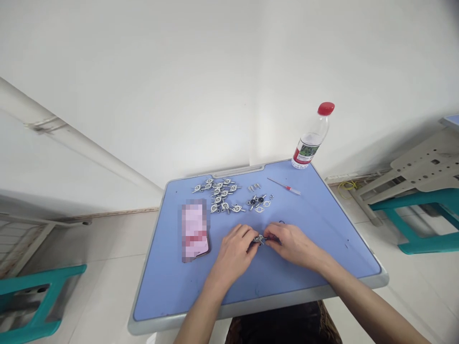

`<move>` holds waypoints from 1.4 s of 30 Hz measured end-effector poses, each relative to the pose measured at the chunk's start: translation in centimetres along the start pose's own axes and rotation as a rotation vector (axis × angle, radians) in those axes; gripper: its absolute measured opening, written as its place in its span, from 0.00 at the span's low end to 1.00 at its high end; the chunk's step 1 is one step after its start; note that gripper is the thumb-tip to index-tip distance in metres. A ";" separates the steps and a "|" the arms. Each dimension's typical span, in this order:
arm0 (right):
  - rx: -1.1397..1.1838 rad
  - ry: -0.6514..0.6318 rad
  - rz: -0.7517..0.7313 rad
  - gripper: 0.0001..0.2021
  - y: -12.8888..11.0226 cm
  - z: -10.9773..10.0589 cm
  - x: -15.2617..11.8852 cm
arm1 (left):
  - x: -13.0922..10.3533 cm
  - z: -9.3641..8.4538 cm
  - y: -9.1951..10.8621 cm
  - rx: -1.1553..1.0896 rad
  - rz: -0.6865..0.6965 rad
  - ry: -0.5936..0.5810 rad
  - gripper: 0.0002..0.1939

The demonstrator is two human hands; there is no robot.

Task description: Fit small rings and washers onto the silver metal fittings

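Observation:
Between my two hands, low over the blue desk (pixel 287 267), is a small metal part (pixel 259 239). My left hand (pixel 238 247) pinches it from the left. From the right, my right hand (pixel 289 242) has its fingers pressed together at the part's other side; what exactly they grip is too small to make out. Beyond the hands lie two black round pieces (pixel 257 201) with metal pins, and flat oval plates (pixel 259 209). Several similar metal parts (pixel 224 193) are grouped further left.
A phone (pixel 195 227), partly pixelated, lies on the desk's left side. A red-handled screwdriver (pixel 291 189) and small pins (pixel 254 187) are toward the back. A red-capped bottle (pixel 308 148) stands at the back right corner. Teal stools (pixel 426 224) are beyond the desk.

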State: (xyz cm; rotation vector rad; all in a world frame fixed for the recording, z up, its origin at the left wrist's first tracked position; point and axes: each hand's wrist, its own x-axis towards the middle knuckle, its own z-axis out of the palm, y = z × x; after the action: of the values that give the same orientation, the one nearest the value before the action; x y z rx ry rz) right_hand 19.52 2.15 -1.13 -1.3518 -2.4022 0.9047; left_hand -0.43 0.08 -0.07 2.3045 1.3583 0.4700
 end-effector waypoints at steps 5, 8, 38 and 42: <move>-0.054 -0.020 -0.031 0.03 -0.2 -0.4 -0.2 | 0.0 -0.4 0.4 -0.039 -0.052 -0.022 0.06; -0.085 -0.011 -0.055 0.03 -0.5 -0.9 -0.4 | 0.0 -0.6 0.4 -0.073 -0.067 -0.049 0.05; -0.137 0.027 -0.103 0.10 0.1 -0.6 -0.3 | -0.1 -0.4 0.3 -0.119 -0.105 -0.051 0.03; -0.209 0.005 -0.063 0.04 -0.1 0.2 0.0 | -0.2 -0.1 0.4 -0.078 -0.127 -0.046 0.04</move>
State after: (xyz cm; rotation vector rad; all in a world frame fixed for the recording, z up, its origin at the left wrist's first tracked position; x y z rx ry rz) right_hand 19.37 1.99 -1.21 -1.3354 -2.5789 0.6480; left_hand -0.26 -0.22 0.24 2.1385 1.4279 0.4193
